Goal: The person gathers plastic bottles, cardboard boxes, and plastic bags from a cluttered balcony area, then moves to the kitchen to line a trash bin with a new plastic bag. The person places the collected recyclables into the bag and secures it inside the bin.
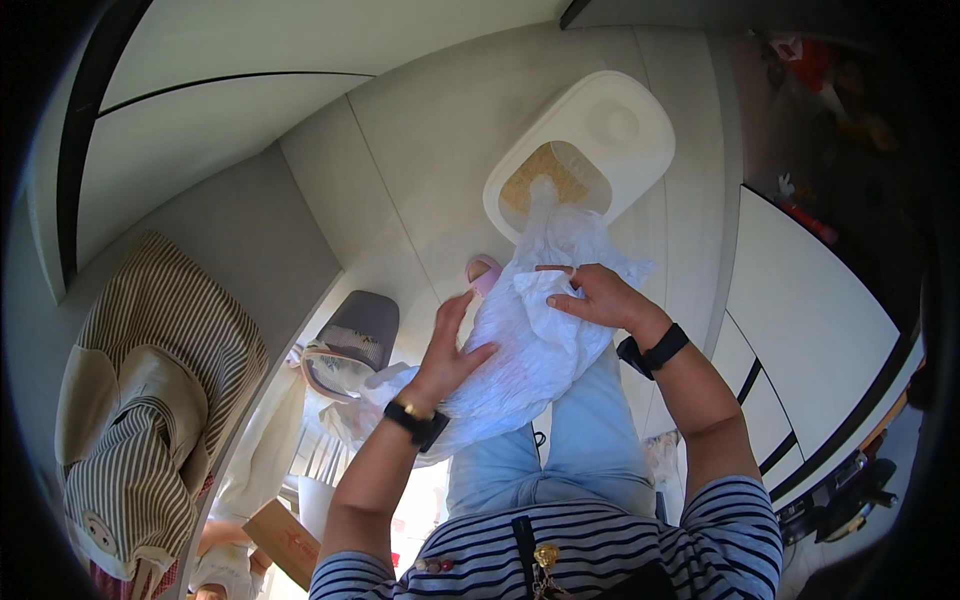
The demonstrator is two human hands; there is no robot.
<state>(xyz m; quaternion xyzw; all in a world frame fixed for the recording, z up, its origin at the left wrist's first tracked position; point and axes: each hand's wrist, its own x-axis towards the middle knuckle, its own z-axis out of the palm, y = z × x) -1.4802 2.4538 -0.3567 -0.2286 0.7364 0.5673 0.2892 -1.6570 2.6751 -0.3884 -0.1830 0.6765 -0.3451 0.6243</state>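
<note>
A large, thin white plastic bag (pixel 517 360) hangs crumpled in front of my legs. My right hand (pixel 600 296) pinches its upper part between thumb and fingers. My left hand (pixel 450 352) is at the bag's left side, thumb and fingers spread; whether it touches the plastic I cannot tell. Beyond the bag, a white plastic litter box (pixel 634 127) stands on the floor, with tan granules (pixel 544 176) visible through its opening. The far end of the bag reaches over that opening.
One pink slipper (pixel 484 274) lies left of the bag. A grey lidded bin (pixel 364 322) stands farther left, and striped fabric (pixel 172 300) is at the far left. White cabinets (pixel 810 322) line the right. Another person (pixel 225 562) is partly visible at the lower left, near a cardboard box (pixel 283 541).
</note>
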